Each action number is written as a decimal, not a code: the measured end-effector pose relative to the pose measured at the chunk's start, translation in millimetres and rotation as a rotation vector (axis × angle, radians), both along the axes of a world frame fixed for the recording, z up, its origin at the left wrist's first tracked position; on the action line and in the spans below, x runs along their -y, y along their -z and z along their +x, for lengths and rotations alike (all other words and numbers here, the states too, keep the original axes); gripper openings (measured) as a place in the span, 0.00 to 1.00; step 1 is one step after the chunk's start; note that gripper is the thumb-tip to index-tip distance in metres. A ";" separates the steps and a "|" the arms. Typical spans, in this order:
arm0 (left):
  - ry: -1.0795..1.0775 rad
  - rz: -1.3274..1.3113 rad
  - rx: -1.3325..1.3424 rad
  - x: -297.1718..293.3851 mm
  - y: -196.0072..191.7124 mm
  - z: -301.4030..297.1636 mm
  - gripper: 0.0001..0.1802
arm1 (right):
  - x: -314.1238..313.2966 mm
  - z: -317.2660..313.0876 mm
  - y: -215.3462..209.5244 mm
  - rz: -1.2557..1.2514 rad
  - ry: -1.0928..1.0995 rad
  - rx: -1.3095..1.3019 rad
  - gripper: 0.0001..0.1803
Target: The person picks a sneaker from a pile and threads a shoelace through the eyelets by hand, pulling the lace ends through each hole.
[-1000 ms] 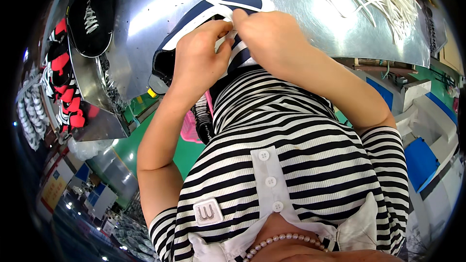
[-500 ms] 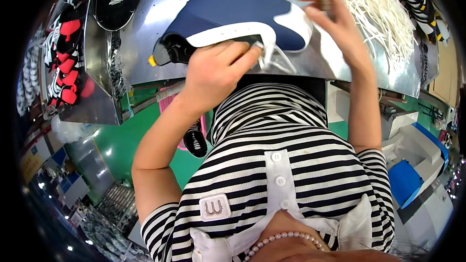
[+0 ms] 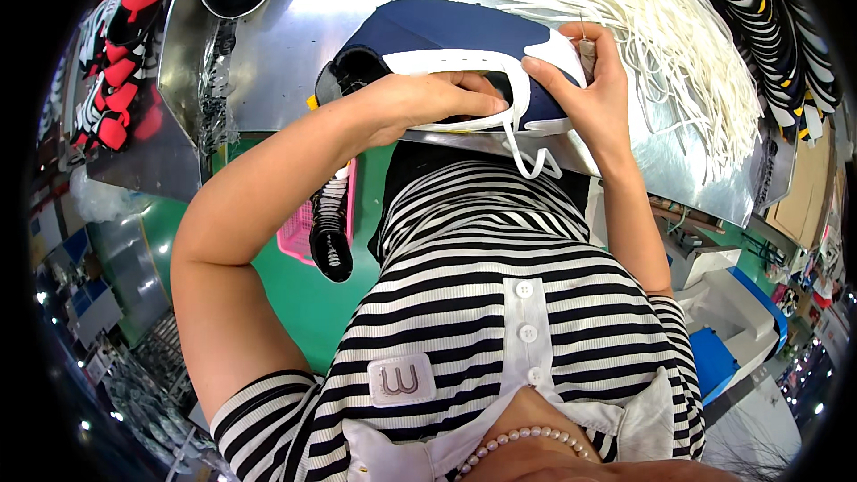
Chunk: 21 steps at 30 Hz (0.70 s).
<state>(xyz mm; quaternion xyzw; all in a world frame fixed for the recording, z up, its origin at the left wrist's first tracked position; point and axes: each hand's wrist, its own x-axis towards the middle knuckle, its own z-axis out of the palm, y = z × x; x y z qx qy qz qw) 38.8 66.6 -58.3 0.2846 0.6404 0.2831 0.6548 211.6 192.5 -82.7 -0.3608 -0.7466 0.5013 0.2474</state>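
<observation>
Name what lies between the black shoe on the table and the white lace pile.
The head view shows the navy-and-white shoe, the right hand at its toe.
</observation>
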 end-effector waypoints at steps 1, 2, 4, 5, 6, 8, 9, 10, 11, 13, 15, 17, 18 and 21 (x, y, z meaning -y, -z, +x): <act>-0.008 -0.020 0.032 -0.4 1.3 -0.2 0.15 | -0.1 -0.4 1.7 -0.003 0.002 0.001 0.31; -0.017 -0.040 0.059 -0.2 1.3 -0.6 0.15 | -0.8 -0.7 2.9 -0.006 0.003 -0.001 0.31; 0.005 0.056 -0.002 -0.1 5.7 -0.8 0.12 | -3.6 0.8 7.1 0.015 -0.006 0.018 0.30; 0.009 0.088 -0.046 0.4 7.4 -0.2 0.12 | -3.6 1.4 8.0 0.014 -0.007 0.025 0.30; 0.011 0.120 -0.092 2.4 10.0 0.6 0.11 | -2.8 2.0 8.5 0.013 -0.011 0.030 0.30; 0.028 0.293 -0.700 12.2 28.9 -8.6 0.12 | -3.6 2.8 1.6 -0.098 -0.008 0.036 0.30; 0.026 0.393 -0.813 19.1 32.9 -9.8 0.12 | -2.4 1.9 0.8 -0.072 -0.002 0.026 0.29; 0.025 0.495 -0.926 24.7 36.0 -9.3 0.11 | -3.1 2.1 1.0 -0.073 -0.022 0.026 0.29; 0.011 0.503 -0.924 25.1 34.1 -7.7 0.11 | -4.6 1.6 0.4 -0.072 -0.040 0.022 0.29; -0.015 0.520 -0.918 23.5 30.3 -2.6 0.10 | -5.6 3.5 -1.8 -0.117 -0.060 0.010 0.30; -0.003 0.445 -0.881 18.2 24.9 4.9 0.10 | -8.4 5.1 -0.2 -0.053 -0.074 0.010 0.31; -0.015 0.475 -0.788 17.4 28.3 8.5 0.09 | -9.2 5.3 4.0 0.015 -0.093 0.008 0.32; -0.019 0.499 -0.722 17.1 33.1 9.2 0.09 | -8.1 6.6 2.9 0.000 -0.102 0.031 0.32; -0.025 0.367 -0.718 20.7 22.1 17.8 0.07 | -6.1 12.4 -2.2 -0.053 -0.109 0.041 0.34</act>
